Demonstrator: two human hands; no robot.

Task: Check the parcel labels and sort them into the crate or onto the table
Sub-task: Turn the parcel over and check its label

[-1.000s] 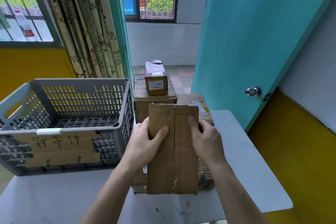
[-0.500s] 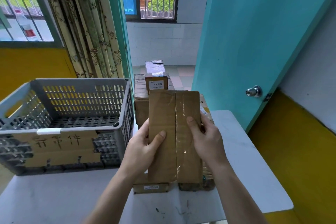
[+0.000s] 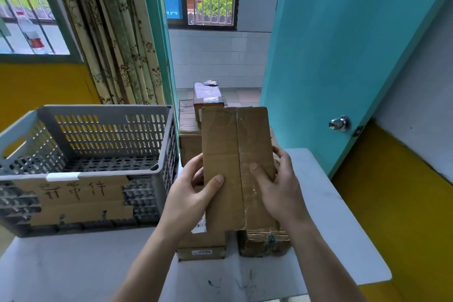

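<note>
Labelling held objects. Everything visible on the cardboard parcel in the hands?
The cardboard parcel is a long brown box, held upright above the table's other boxes, its broad face to the camera. A centre seam under clear glossy tape runs top to bottom; the bottom edge is worn. No label shows on this face. The left hand grips its left edge, thumb on the front; the right hand grips its right edge likewise.

Brown parcel (image 3: 235, 167), grey slotted crate (image 3: 98, 135), turquoise door (image 3: 331, 44), floral curtain (image 3: 117, 39).
</note>
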